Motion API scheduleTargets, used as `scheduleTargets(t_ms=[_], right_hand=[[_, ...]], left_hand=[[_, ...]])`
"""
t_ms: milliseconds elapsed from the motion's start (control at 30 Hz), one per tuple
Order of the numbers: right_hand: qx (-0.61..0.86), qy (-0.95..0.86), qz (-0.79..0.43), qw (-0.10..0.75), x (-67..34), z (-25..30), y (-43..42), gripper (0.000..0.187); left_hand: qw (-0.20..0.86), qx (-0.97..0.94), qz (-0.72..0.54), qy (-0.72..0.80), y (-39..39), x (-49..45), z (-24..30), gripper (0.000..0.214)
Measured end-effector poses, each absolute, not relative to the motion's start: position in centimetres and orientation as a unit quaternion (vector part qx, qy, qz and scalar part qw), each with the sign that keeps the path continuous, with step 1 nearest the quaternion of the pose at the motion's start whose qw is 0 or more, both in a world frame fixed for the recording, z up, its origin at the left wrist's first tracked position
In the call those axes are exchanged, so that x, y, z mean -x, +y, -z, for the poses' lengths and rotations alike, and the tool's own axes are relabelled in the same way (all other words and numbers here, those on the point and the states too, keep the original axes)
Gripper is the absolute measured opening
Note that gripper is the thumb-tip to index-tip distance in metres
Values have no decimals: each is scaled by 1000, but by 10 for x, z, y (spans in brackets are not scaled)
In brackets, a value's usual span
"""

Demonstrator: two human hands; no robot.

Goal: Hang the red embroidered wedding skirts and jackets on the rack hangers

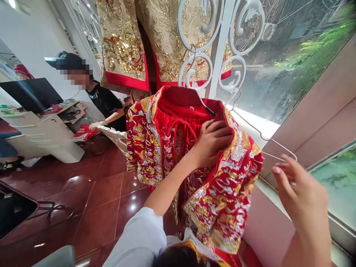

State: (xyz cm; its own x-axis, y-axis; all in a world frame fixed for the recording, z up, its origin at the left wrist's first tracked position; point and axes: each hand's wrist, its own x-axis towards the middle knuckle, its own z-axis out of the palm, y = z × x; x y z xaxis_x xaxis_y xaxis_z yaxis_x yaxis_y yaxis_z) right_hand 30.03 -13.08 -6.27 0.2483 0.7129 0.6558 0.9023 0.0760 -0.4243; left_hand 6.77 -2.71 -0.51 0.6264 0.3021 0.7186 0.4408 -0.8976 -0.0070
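A red jacket (230, 185) with gold and silver embroidery hangs on a dark hanger (185, 94) with a metal hook. Inside its open front is a red gathered waistband (178, 124) with a tied drawstring. My left hand (213, 142) reaches into the jacket opening, its bent fingers closed at the inner edge of the front panel; the fingertips are partly hidden by cloth. To the right, my right hand (303, 193) is raised in the air, thumb and forefinger apart, holding nothing. A bare wire hanger (261, 135) hangs between that hand and the jacket.
A white scrollwork metal frame (219, 48) stands before the window, with gold embroidered garments (164, 40) behind it. At left, a person in a cap (104, 100) is near a desk (55, 137) with a monitor (32, 94). A dark-seated chair (16, 207) stands lower left.
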Motion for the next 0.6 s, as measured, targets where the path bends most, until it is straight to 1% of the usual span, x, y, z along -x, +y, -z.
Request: scheduleTargets(t_ms=[33, 67, 100, 167, 233, 267, 333, 400, 433, 500, 600], right_hand=[[642, -601, 130, 457, -288, 50, -125, 54], [594, -619, 128, 497, -275, 36, -118, 58], [544, -652, 107, 518, -263, 23, -109, 62], [484, -705, 70, 514, -239, 2, -87, 69], [467, -740, 43, 483, -221, -8, -62, 70], [461, -751, 31, 471, -216, -9, -51, 66], [451, -756, 1, 475, -212, -4, -34, 50], [464, -724, -8, 511, -217, 0, -23, 35], [479, -695, -4, 536, -223, -1, -19, 31], [517, -642, 11, 566, -234, -14, -15, 32], [547, -609, 57, 572, -240, -57, -18, 38]], left_hand=[[97, 896, 376, -218, -24, -70, 6, 27], [103, 894, 370, -230, -21, -73, 8, 27], [108, 894, 363, -241, -18, -76, 9, 28], [112, 892, 353, -259, -10, -82, 13, 29], [110, 887, 349, -280, -3, -87, 17, 29], [111, 885, 346, -290, 1, -90, 18, 29], [120, 885, 337, -299, 6, -92, 20, 29], [135, 883, 333, -301, 7, -94, 21, 31], [142, 881, 335, -302, 7, -94, 21, 32], [151, 877, 342, -303, 5, -94, 21, 34], [150, 877, 348, -296, 5, -95, 20, 34]])
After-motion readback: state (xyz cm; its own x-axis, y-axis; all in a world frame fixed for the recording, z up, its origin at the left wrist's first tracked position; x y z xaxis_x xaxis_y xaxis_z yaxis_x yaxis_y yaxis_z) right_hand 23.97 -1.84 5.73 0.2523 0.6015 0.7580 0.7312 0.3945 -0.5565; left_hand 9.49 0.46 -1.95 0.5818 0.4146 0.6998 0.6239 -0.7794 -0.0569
